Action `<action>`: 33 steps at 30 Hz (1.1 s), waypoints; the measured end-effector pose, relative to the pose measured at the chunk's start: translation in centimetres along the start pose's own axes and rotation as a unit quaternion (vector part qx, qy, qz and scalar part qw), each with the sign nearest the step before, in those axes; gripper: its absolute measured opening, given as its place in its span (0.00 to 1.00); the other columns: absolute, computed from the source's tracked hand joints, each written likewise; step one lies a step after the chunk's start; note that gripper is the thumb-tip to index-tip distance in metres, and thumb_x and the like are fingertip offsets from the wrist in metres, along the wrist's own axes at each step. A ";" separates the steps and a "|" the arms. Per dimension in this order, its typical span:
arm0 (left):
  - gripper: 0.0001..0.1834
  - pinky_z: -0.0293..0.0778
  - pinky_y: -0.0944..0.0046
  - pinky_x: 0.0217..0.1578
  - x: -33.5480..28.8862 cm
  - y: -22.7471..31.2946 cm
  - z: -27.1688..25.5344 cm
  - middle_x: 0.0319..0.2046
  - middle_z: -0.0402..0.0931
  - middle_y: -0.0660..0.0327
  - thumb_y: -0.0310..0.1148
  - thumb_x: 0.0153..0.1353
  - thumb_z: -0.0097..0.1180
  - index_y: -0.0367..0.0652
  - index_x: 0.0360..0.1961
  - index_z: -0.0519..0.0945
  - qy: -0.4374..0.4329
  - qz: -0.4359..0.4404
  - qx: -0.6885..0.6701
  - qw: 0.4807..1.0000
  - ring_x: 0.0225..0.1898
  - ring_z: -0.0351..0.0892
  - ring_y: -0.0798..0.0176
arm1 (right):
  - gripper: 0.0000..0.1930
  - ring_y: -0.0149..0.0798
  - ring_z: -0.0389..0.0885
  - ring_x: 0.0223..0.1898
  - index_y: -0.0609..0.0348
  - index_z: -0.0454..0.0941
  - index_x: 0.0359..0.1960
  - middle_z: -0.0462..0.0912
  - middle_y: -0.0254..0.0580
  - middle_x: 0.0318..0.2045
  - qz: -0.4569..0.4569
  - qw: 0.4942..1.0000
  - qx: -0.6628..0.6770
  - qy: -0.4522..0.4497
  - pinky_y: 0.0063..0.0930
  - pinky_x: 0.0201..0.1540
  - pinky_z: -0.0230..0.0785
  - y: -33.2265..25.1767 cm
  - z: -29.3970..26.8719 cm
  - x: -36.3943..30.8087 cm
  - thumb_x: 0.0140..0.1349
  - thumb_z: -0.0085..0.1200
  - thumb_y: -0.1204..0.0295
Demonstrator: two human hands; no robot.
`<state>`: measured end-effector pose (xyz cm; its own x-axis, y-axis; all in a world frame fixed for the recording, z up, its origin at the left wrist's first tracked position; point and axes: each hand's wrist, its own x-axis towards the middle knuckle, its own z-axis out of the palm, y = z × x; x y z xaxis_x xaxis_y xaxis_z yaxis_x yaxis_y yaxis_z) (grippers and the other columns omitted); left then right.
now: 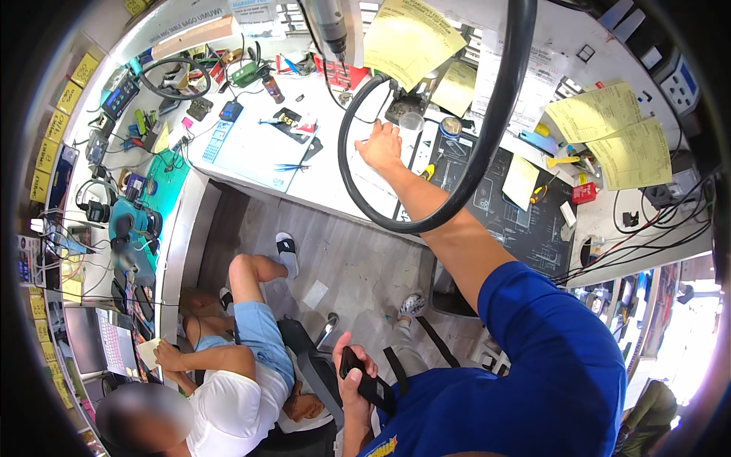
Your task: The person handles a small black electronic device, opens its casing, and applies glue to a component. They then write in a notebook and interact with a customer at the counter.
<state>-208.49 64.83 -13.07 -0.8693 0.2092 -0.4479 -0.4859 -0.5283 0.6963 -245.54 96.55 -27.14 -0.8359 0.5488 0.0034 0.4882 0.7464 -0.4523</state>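
My right arm in a blue sleeve reaches over the white workbench [335, 183]. The right hand [381, 146] is low over the bench, fingers partly spread, with nothing I can make out in it. It is close to a small clear round container [411, 122] and a dark metal fixture [396, 107]. In front of my body, my left hand [349, 388] is closed round a black handheld device [353, 359]; its exact kind is unclear. A thick black ring-shaped tube [457, 199] hangs across the view, above my right forearm.
A seated person [236, 388] in a white shirt holds a paper at the left bench, near a teal microscope [126, 228] and a laptop [114, 339]. A black printed work mat [502, 221], a round tin [451, 127] and yellow paper slips [415, 42] are around the right side.
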 end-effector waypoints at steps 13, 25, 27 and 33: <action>0.48 0.72 0.65 0.37 0.0 0.6 1.1 0.41 0.69 0.60 0.51 0.56 0.68 0.40 0.71 0.61 0.019 -0.004 0.064 0.998 0.34 0.72 0.66 | 0.28 0.58 0.80 0.56 0.69 0.75 0.60 0.85 0.60 0.50 0.064 0.989 0.136 0.003 0.50 0.63 0.68 0.3 3.0 1.6 0.69 0.55 0.57; 0.46 0.73 0.65 0.31 3.0 0.6 0.5 0.43 0.70 0.59 0.50 0.66 0.61 0.37 0.76 0.58 -0.066 0.059 0.050 0.995 0.32 0.71 0.65 | 0.28 0.66 0.84 0.51 0.70 0.76 0.55 0.86 0.68 0.43 0.059 0.922 0.376 -0.067 0.54 0.56 0.75 3.0 -0.8 -10.5 0.67 0.56 0.54; 0.47 0.73 0.65 0.32 3.4 1.1 0.9 0.43 0.70 0.59 0.49 0.65 0.63 0.37 0.76 0.57 -0.079 0.054 0.031 0.995 0.32 0.72 0.65 | 0.24 0.64 0.85 0.47 0.70 0.79 0.41 0.87 0.65 0.36 0.091 0.927 0.355 -0.082 0.53 0.52 0.75 3.4 -4.3 -14.2 0.67 0.55 0.54; 0.48 0.73 0.65 0.32 4.7 1.6 4.6 0.42 0.70 0.58 0.50 0.61 0.65 0.37 0.75 0.57 -0.182 0.004 0.073 0.981 0.32 0.72 0.65 | 0.22 0.49 0.87 0.39 0.62 0.84 0.43 0.87 0.53 0.37 0.094 0.895 0.404 -0.166 0.42 0.44 0.74 12.1 -9.1 -25.9 0.69 0.58 0.52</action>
<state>-213.78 68.75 -11.54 -0.8349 0.4998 -0.2307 -0.4641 -0.4137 0.7832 -215.71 94.82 -24.61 -0.8523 0.3936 -0.3445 0.3989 0.0631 -0.9148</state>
